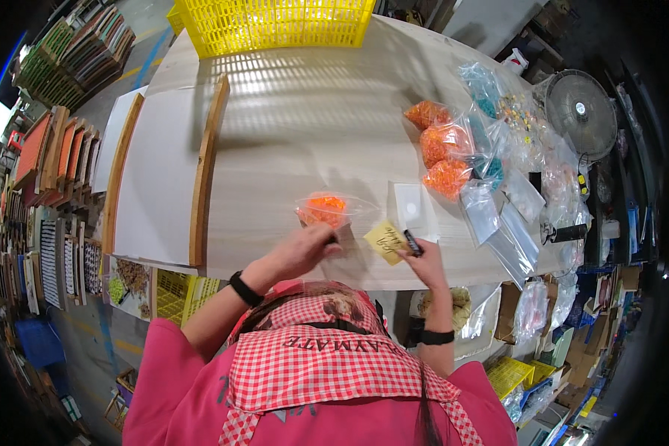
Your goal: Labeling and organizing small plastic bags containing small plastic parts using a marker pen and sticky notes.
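My right hand [425, 266] grips a black marker [412, 242]. Its fingertips are at the edge of a yellow sticky note [383, 242] with handwriting on it. My left hand [310, 249] is closed, with a small dark thing showing at its fingers, too small to name. Just beyond the left hand, a clear plastic bag [327, 211] of bright orange pieces lies on the table [275, 149]. A white sheet or packet [409, 204] in clear film lies behind the sticky note.
Filled bags of orange pieces [447, 141] and teal pieces [485, 97] line the right side, near flat clear bags [516, 234] and a fan [581, 111]. A yellow crate [275, 26] stands at the far edge. Wood-edged white boards [160, 171] lie at left.
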### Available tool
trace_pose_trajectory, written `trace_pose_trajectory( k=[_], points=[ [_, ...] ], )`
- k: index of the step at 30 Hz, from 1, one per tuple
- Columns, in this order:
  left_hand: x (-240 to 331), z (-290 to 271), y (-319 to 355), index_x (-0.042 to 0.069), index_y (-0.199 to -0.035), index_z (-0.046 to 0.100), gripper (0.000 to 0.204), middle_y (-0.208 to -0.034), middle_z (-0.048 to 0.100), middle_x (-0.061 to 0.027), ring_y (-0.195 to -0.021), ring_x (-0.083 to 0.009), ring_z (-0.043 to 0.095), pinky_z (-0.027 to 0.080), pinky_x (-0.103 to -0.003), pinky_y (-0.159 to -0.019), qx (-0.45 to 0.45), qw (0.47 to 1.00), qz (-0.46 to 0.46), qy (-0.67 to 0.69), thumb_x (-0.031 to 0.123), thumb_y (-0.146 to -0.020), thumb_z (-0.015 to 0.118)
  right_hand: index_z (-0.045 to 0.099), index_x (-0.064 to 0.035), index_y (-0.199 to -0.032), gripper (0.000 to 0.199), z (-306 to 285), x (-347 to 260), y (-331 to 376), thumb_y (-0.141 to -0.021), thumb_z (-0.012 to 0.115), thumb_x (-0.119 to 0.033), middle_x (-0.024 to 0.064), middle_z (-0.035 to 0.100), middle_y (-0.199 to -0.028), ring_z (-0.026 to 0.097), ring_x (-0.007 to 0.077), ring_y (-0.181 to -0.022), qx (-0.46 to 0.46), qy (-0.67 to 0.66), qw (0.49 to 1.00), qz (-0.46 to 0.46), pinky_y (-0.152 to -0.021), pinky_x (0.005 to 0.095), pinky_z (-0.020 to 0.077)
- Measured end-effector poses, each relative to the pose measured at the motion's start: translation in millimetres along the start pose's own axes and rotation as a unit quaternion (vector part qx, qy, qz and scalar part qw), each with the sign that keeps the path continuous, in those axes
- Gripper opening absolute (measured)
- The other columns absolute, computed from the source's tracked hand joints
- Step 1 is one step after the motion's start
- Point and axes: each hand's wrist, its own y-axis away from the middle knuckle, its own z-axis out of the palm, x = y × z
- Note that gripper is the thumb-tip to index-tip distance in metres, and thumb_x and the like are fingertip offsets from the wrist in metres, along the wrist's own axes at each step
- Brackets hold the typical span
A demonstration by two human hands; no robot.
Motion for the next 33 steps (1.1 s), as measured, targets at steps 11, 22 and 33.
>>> trace_pose_trajectory(
  k=[11,22,33],
  points=[
    [4,-60,-46,0.009,-0.089,0.064,0.012,-0.084,0.058,-0.0077,-0.081,-0.0274,0.056,0.047,-0.040,-0.073,0.087,0.946,0.025,-0.311,0.016,-0.079,0.063,0.066,0.0009,-0.097,0.021,7,-115,-38,-0.078,0.073,-0.005,0.0049,0.066,-0.079,0.056,0.0075,-0.069,0.020,-0.187,0.950,-0.250,-0.062,0.0232,0.0462],
    [-15,-61,-39,0.014,-0.083,0.071,0.018,-0.078,0.060,-0.0095,-0.082,-0.0282,0.058,0.045,-0.040,-0.074,0.016,0.973,-0.058,-0.223,0.029,-0.073,0.068,0.064,-0.0113,-0.108,0.038,32,-107,-53,-0.072,0.066,0.002,0.0159,0.066,-0.087,0.065,0.0304,-0.072,0.040,-0.042,0.957,-0.285,-0.062,0.0330,0.0504],
    [-25,-55,-42,0.011,-0.080,0.059,0.010,-0.074,0.060,-0.0056,-0.079,-0.0247,0.060,0.044,-0.039,-0.078,0.143,0.932,0.013,-0.334,0.021,-0.078,0.061,0.068,-0.0115,-0.106,0.040,35,-106,-57,-0.070,0.065,0.006,0.0139,0.068,-0.094,0.066,0.0261,-0.071,0.036,0.015,0.912,-0.408,-0.064,0.0313,0.0523]
  ],
)
